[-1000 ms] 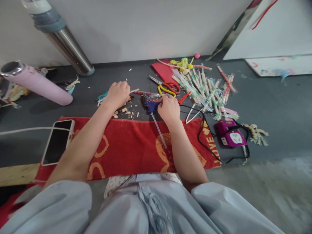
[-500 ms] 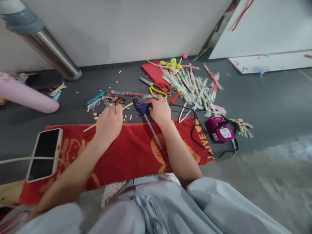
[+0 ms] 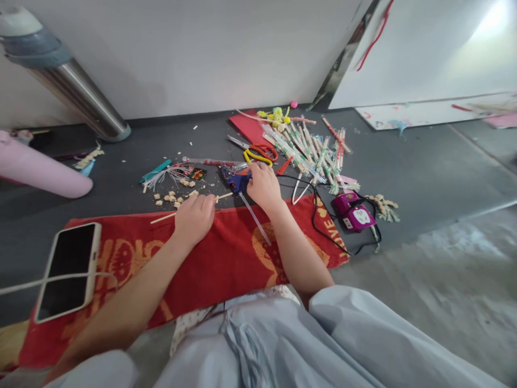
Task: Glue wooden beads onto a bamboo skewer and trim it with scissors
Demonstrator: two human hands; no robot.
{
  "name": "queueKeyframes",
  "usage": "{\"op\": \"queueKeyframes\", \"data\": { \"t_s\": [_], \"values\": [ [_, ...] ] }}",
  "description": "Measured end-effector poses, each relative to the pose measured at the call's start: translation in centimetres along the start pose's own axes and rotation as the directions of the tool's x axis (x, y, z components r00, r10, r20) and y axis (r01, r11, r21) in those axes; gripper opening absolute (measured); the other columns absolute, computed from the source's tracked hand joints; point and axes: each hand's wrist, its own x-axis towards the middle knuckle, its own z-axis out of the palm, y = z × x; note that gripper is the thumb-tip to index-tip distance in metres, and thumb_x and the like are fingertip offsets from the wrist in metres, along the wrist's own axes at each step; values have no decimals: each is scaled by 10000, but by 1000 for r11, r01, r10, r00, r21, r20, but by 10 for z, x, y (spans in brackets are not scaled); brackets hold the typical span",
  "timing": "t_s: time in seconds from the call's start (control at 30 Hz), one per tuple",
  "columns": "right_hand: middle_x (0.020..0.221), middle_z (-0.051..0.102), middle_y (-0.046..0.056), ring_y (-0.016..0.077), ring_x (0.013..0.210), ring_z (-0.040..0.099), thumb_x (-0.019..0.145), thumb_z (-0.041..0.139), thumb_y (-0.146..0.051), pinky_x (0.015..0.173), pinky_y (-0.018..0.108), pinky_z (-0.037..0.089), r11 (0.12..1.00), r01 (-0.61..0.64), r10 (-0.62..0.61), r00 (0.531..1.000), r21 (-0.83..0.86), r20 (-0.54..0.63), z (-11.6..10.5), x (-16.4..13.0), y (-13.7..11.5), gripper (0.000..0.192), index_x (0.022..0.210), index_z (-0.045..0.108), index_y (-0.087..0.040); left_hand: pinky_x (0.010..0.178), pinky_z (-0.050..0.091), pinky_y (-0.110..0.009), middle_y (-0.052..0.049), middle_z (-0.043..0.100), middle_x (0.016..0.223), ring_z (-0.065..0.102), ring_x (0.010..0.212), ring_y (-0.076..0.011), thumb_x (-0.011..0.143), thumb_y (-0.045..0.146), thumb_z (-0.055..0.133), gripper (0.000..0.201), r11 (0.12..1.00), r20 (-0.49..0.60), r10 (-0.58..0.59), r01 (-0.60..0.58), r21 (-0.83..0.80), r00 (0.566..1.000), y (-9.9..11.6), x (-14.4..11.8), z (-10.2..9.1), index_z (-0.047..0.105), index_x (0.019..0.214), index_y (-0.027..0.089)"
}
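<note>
Nearest, a red towel with orange patterns [image 3: 210, 258] lies on the dark grey floor [image 3: 424, 172], carrying a white-cased smartphone [image 3: 67, 272] at its left end. At its far edge the left hand [image 3: 194, 216] is closed around a thin wooden stick [image 3: 161, 217], while the right hand [image 3: 263, 186] grips a blue hot-glue gun [image 3: 236, 180] just beyond. Farther off lie yellow-and-red scissors [image 3: 258, 153], a heap of wrapped chopsticks [image 3: 311, 148], a purple power socket [image 3: 355, 213], then a steel pipe [image 3: 76, 91] against the white wall [image 3: 202, 48].
</note>
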Motion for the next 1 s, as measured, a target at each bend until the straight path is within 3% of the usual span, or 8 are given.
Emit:
{"op": "queueKeyframes", "data": {
  "t_s": [0.17,0.33,0.5,0.67,0.87,1.0],
  "values": [
    [1112,664,154,283,1098,581,846,420,-91,998,376,411,998,-25,25,1000,-63,-5,-12,6,1,307,1051,646,-126,703,364,-377,-108,664,779,557,797,-258,966,247,383,293,999,-67,10,-13,-31,998,-8,-3,6,656,924,150],
    [1115,681,176,302,1080,611,874,392,-103,963,387,432,966,-61,72,997,-253,35,-22,32,16,326,1068,653,-105,694,341,-381,-103,659,778,547,804,-260,954,229,401,270,999,-76,7,-10,-42,997,-7,-3,7,658,908,160],
    [1223,621,235,329,1180,564,888,449,-167,997,398,412,923,-60,93,993,-381,68,-15,63,35,366,1198,584,-28,683,344,-380,-97,669,780,556,795,-259,941,225,427,247,996,-61,0,-5,-85,998,-6,-2,6,656,868,166],
    [1202,645,219,310,1138,605,878,540,-248,940,366,457,903,-3,80,984,-429,161,-10,79,41,333,1145,609,-61,703,354,-381,-110,670,803,557,822,-263,931,213,429,233,989,-9,-31,29,-147,999,-5,-3,5,648,867,166],
    [1152,673,213,310,1075,648,810,657,-358,844,331,498,892,48,79,962,-449,260,-15,93,40,498,1195,557,-60,713,365,-382,-106,678,816,561,819,-260,940,214,413,243,990,-18,-21,18,-138,1000,-4,-4,4,643,875,170],
    [1173,658,235,324,1071,649,779,679,-433,823,342,509,881,73,72,956,-467,285,-13,98,41,707,1295,460,-2,721,377,-382,-107,687,826,570,816,-257,946,212,402,257,991,-12,-16,14,-132,1000,-4,-5,4,642,863,175]
  ]
}}
